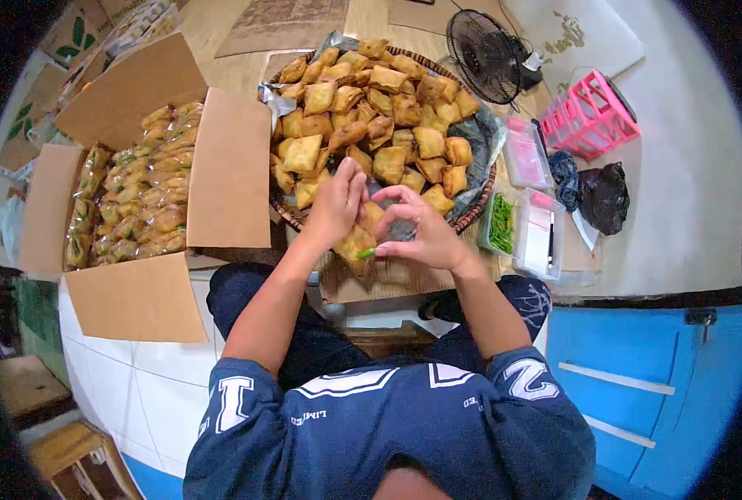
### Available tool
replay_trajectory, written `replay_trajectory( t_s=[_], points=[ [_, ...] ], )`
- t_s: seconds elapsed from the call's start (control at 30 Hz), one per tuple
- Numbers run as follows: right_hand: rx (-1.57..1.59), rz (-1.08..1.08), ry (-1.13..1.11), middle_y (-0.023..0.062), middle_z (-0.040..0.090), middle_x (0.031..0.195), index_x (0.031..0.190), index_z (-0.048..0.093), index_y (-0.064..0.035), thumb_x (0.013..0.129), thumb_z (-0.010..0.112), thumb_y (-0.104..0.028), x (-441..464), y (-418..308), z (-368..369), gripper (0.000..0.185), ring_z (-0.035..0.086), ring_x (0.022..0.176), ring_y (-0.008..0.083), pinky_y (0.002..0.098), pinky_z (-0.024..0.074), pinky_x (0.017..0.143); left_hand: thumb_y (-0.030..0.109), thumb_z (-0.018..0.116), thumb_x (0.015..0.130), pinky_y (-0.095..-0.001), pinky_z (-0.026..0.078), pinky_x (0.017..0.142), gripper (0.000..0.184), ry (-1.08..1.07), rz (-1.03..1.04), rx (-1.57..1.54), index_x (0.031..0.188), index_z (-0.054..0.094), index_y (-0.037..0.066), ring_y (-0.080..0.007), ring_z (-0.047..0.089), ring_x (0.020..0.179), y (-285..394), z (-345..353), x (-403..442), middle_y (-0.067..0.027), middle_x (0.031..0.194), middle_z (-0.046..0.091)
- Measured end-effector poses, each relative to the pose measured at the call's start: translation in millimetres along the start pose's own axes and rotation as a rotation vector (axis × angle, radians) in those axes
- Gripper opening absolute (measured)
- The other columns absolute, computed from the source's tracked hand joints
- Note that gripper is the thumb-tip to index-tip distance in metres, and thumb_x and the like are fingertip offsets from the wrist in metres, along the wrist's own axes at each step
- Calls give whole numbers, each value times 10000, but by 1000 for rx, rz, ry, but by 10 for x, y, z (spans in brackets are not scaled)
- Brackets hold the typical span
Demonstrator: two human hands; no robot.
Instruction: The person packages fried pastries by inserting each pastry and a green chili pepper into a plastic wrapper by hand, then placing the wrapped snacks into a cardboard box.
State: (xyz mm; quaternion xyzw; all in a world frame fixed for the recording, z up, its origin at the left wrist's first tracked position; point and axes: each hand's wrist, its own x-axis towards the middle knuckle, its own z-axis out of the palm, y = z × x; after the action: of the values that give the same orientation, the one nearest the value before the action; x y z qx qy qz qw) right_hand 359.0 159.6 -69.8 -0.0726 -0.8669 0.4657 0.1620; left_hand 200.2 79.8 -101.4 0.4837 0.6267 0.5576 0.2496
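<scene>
In front of me is a round woven basket (281,202) heaped with square golden fried pastries (377,101). My left hand (336,202) is closed around the top of a clear plastic bag (354,247) with fried pastries inside, at the basket's near edge. Thumb and forefinger of my right hand (421,227) pinch a small green chili (366,253) against the bag's side. Whether the chili lies inside or outside the plastic, I cannot tell. To the right of that hand stands a clear tub of green chilies (501,222).
On the left, an open cardboard box (231,167) holds many filled bags (150,187). To the right are a clear container with a pink edge (540,233), a pink plastic rack (589,117) and a black plastic bag (604,200). A black fan (483,55) stands behind the basket.
</scene>
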Motion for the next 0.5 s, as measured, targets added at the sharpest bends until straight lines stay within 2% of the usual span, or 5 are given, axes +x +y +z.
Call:
replay_trajectory(
  t_s=[0.07,0.1,0.27,0.33,0.5],
  points=[
    [30,-20,-50,108,464,1165,798,586,-72,630,769,-191,46,-23,-61,276,431,1116,236,343,310,962,182,367,942,-276,398,398,169,-16,-25,-8,853,391,41,-146,514,436,12,-20,19,-59,581,493],
    [205,26,-3,103,463,1172,811,577,-72,633,767,-199,62,-36,-52,289,423,1119,228,341,297,968,182,365,943,-280,404,405,164,-29,-7,-24,860,390,43,-150,518,441,-27,-17,31,-58,579,491],
    [96,17,-165,109,450,1196,835,569,-74,627,767,-170,36,-59,-200,303,396,1141,224,339,283,972,185,364,943,-292,426,443,156,-81,9,-64,881,384,43,-168,540,473,-77,-39,18,-71,598,483],
    [285,87,-102,111,457,1194,814,573,-68,618,770,-162,8,-18,-208,294,392,1145,226,342,283,969,188,364,942,-300,438,483,166,-113,39,-76,878,382,36,-186,558,509,-32,-54,18,-96,641,476],
    [57,87,-258,117,464,1226,736,668,-67,593,772,-203,-33,-93,-292,224,381,1176,251,375,257,995,135,383,930,-280,425,497,134,-86,47,-100,852,396,26,-156,516,516,-5,-39,30,-70,649,461]
  ],
)
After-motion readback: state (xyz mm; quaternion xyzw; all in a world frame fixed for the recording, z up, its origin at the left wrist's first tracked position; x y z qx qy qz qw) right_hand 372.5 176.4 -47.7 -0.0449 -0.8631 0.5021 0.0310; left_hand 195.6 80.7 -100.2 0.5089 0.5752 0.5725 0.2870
